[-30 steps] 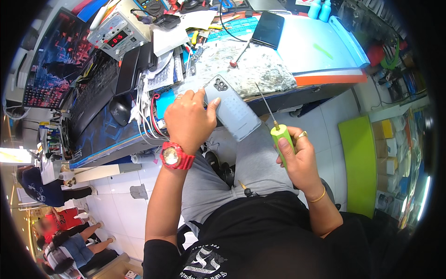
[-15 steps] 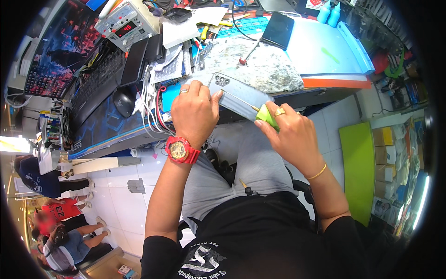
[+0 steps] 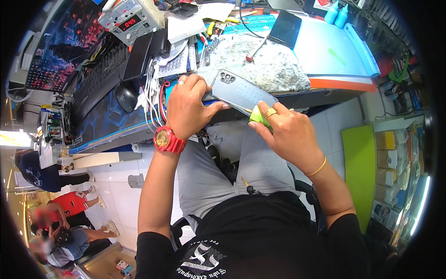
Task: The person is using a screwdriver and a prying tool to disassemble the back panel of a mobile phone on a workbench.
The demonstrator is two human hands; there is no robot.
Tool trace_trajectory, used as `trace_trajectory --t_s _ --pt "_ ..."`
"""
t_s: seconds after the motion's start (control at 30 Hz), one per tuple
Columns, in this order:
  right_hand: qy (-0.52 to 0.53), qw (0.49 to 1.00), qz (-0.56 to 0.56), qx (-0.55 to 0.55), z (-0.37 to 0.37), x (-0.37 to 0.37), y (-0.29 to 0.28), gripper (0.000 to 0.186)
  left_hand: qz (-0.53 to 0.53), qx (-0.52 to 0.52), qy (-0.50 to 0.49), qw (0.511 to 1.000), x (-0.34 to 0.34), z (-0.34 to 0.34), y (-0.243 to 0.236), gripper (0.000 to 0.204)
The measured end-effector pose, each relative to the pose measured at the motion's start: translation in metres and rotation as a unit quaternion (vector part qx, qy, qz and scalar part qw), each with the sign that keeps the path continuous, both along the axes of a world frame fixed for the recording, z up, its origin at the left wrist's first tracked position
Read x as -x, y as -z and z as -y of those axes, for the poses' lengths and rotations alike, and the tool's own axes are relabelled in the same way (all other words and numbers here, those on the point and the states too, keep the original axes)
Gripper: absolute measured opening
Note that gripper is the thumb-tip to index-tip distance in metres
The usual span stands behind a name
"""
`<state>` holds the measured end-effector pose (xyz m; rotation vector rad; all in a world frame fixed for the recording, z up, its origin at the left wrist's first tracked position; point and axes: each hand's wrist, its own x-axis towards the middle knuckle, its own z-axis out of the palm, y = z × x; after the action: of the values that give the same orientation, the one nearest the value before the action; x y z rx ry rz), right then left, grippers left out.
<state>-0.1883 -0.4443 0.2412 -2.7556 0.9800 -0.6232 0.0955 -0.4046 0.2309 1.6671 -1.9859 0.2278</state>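
Observation:
A silver-grey phone, camera bumps upward, lies tilted at the bench's near edge, by the mottled work pad. My left hand grips its left end with curled fingers, the thumb reaching along the lower edge. My right hand is closed on a bright green tool handle, whose thin metal shaft meets the phone's lower long edge; I cannot see exactly where the tip sits.
Behind are a power supply, dark phone, keyboard, mouse, cables, papers and blue bottles. Right stands a green panel. Several people are at the lower left.
My right hand has moved up and left with the tool, bringing its shaft to the phone. The phone lies more horizontally, and my left thumb has slid from its back toward the lower edge.

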Motion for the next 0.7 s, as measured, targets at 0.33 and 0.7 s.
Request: trace_trajectory --t_s 0.33,0.7 --pt "0.019 0.999 -0.008 -0.024 -0.007 -0.003 0.004 0.046 0.034 -0.002 0.005 0.999 -0.003 0.004 0.002 0.056" --pt "0.027 0.999 0.036 -0.030 -0.008 -0.004 0.021 0.047 0.034 0.019 0.021 0.999 -0.004 0.004 0.004 0.053"
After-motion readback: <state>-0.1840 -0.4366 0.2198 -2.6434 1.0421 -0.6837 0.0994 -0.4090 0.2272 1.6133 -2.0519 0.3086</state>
